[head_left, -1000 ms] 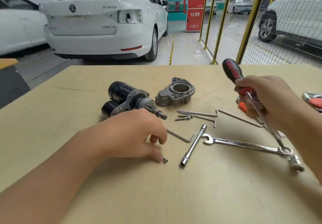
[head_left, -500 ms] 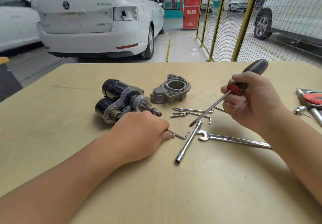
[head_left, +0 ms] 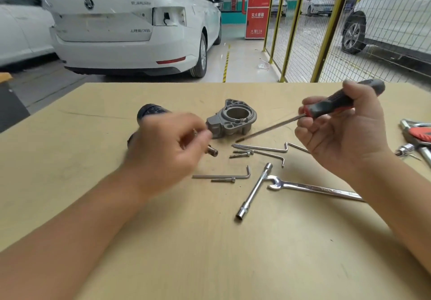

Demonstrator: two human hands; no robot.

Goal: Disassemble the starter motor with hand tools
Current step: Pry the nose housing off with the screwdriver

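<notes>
The starter motor (head_left: 149,111) lies on the wooden table (head_left: 233,257), mostly hidden under my left hand (head_left: 165,150); only its black end and the pinion shaft tip (head_left: 212,152) show. The hand is motion-blurred, with fingers curled over the motor, and whether it grips the motor is unclear. The removed grey nose housing (head_left: 233,122) sits just to the right. My right hand (head_left: 342,136) holds a red-and-black screwdriver (head_left: 335,103) above the table, its tip pointing left toward the housing.
Hex keys (head_left: 261,148), loose bolts (head_left: 241,153), another hex key (head_left: 224,176) with a bolt beside it, a socket wrench (head_left: 254,191) and a spanner (head_left: 312,188) lie in front. More tools (head_left: 417,134) sit at the right edge. Cars and a yellow fence stand beyond.
My left hand left the table by the hex key, where a bolt now lies, and moved up onto the motor. My right hand swung the screwdriver so its tip points left.
</notes>
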